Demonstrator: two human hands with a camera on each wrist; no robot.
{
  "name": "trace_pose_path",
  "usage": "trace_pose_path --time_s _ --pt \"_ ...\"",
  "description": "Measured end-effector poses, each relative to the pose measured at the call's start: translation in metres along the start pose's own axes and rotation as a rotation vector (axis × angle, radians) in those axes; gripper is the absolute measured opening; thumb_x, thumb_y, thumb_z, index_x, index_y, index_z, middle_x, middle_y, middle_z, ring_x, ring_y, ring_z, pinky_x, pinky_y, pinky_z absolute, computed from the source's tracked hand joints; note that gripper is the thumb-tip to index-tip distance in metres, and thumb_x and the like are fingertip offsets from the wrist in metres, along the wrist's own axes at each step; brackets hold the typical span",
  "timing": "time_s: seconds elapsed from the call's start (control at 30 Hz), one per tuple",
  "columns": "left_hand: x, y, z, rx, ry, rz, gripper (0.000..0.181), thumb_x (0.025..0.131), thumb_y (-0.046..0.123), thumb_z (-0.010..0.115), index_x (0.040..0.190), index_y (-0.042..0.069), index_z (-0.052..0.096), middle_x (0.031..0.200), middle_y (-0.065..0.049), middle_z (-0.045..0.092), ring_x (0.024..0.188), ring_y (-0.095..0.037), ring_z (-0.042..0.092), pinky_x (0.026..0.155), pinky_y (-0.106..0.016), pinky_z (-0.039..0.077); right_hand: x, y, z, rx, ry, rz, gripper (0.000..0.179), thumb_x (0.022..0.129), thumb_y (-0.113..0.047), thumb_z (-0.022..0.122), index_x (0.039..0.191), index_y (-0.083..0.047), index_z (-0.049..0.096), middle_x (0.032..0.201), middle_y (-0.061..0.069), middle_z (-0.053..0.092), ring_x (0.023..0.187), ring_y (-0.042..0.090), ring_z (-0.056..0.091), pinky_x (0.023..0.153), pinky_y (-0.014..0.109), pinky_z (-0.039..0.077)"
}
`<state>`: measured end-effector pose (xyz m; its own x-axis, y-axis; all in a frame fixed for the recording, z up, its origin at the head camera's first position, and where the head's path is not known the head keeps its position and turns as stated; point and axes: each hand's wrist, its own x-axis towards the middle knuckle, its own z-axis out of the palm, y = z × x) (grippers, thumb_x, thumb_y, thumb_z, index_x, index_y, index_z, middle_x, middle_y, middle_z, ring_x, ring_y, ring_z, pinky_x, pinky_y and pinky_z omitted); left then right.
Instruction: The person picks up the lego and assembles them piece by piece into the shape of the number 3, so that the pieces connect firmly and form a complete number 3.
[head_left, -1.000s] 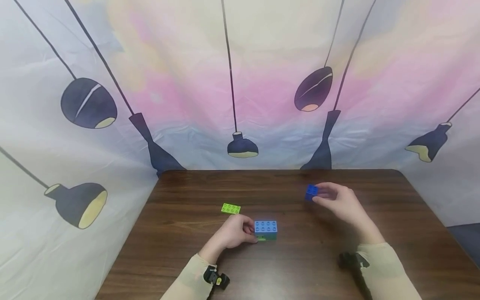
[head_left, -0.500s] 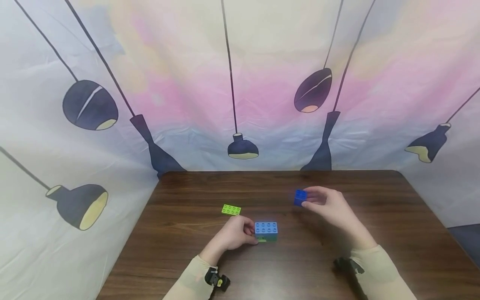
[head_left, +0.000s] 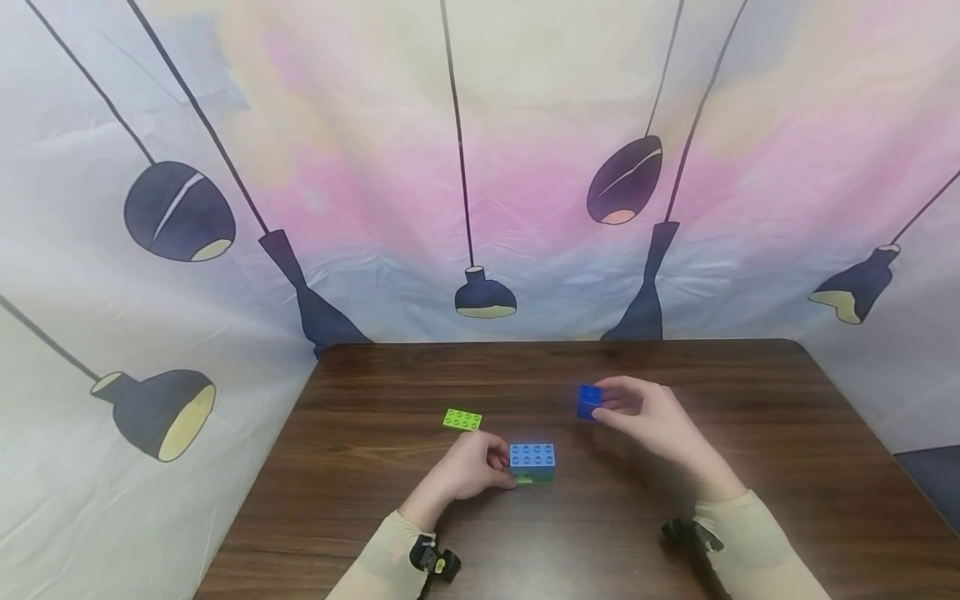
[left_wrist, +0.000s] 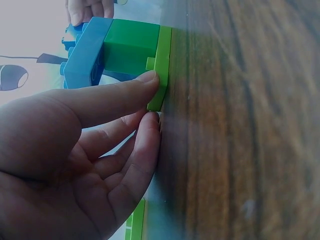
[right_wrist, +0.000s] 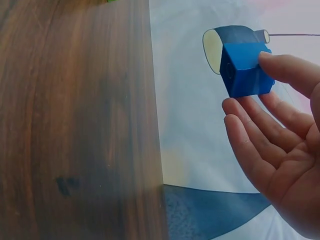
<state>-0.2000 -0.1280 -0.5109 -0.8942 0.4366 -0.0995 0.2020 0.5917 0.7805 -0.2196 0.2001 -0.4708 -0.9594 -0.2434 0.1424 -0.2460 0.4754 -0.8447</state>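
The left hand [head_left: 468,468] is clamped, thumb against fingers, on the lime base [left_wrist: 162,55] of a brick stack [head_left: 532,464] standing on the surface [head_left: 525,550]. Just beyond that hand lies a loose lime plate [head_left: 462,419]; rightward, the right hand [head_left: 651,417] pinches a small blue block [head_left: 588,402] above the surface.

No legible text, label, brand, number or sign to be read anywhere, whether in the head view, the left wrist view or the right wrist view.
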Motion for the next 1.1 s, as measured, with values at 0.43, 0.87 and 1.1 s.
trace_pose_path --time_s 0.43,0.87,1.1 --pt "0.001 -0.001 0.0 0.002 0.001 0.011 0.025 0.078 0.002 0.093 0.096 0.006 0.076 0.08 0.005 0.067 0.075 -0.01 0.06 0.068 -0.028 0.05 0.0 -0.003 0.007 0.024 -0.027 -0.024 0.042 0.094 -0.025 0.086 0.129 -0.007 0.071 0.117 0.009 0.077 0.106 0.025 0.075 0.09 0.037 0.06" --pt "0.0 -0.001 0.001 0.003 -0.003 0.004 0.025 0.078 0.002 0.094 0.096 0.006 0.076 0.081 0.005 0.067 0.075 -0.011 0.061 0.068 -0.028 0.051 -0.002 -0.006 0.016 0.049 -0.03 -0.022 0.037 0.091 -0.025 0.089 0.119 -0.008 0.072 0.111 0.007 0.077 0.103 0.023 0.076 0.089 0.036 0.06" --pt "0.001 -0.001 0.0 0.0 -0.001 0.009 0.025 0.078 0.002 0.094 0.096 0.006 0.076 0.081 0.005 0.067 0.075 -0.011 0.061 0.068 -0.029 0.051 -0.003 -0.009 0.029 0.076 -0.078 -0.031 0.035 0.091 -0.024 0.088 0.12 -0.013 0.071 0.111 0.003 0.077 0.103 0.02 0.075 0.088 0.035 0.061"
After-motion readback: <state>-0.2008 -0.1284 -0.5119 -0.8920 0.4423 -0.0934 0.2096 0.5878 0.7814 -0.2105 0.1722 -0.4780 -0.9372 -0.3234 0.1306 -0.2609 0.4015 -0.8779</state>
